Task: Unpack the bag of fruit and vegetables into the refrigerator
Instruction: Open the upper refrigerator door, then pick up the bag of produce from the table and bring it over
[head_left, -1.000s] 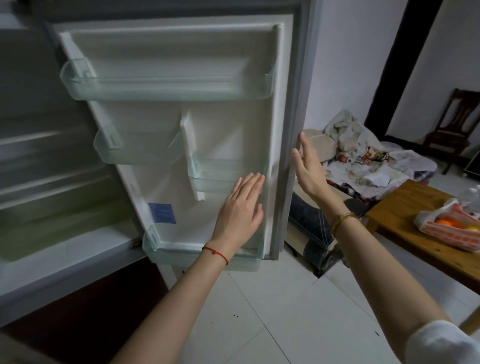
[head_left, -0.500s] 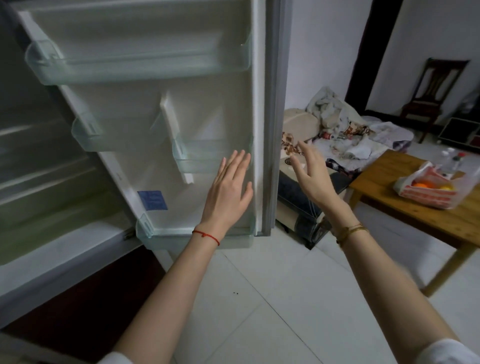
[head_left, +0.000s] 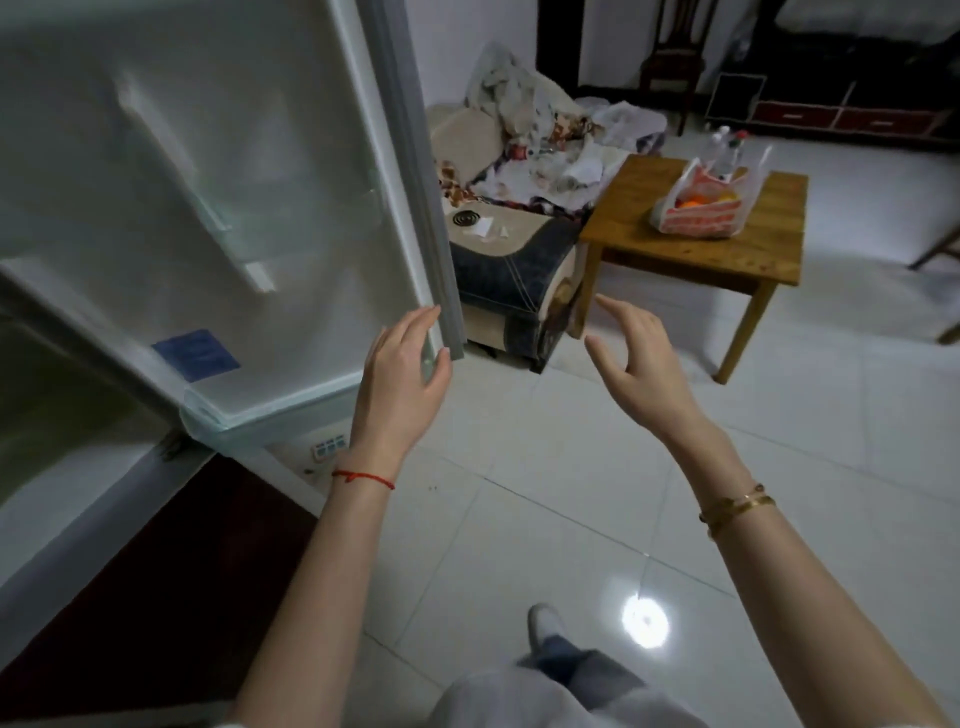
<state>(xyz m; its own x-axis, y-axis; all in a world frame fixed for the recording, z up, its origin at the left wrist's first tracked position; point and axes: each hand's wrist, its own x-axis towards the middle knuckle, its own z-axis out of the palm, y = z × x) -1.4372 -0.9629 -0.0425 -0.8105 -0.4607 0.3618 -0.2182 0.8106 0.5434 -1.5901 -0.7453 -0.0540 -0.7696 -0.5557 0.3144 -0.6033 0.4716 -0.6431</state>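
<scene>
The refrigerator door (head_left: 291, 218) stands open on the left, its white inner side with clear shelves facing me. My left hand (head_left: 402, 379) is open at the door's lower outer corner, fingers spread, holding nothing. My right hand (head_left: 641, 358) is open in the air to the right of the door, empty. The red-and-white plastic bag (head_left: 701, 208) with orange fruit showing in its mouth sits on the wooden table (head_left: 649, 244), well beyond both hands.
A low sofa (head_left: 514, 260) piled with cloths stands between the door and the table. Plastic bottles (head_left: 727, 145) stand behind the bag. A dark chair (head_left: 675, 52) and a dark cabinet (head_left: 841, 109) line the back wall. My foot (head_left: 543, 629) is on the white tiled floor.
My view has swung down and to the right, so the table and bag are now nearer the middle. Both hands have come off the door's face and dropped to its lower corner.
</scene>
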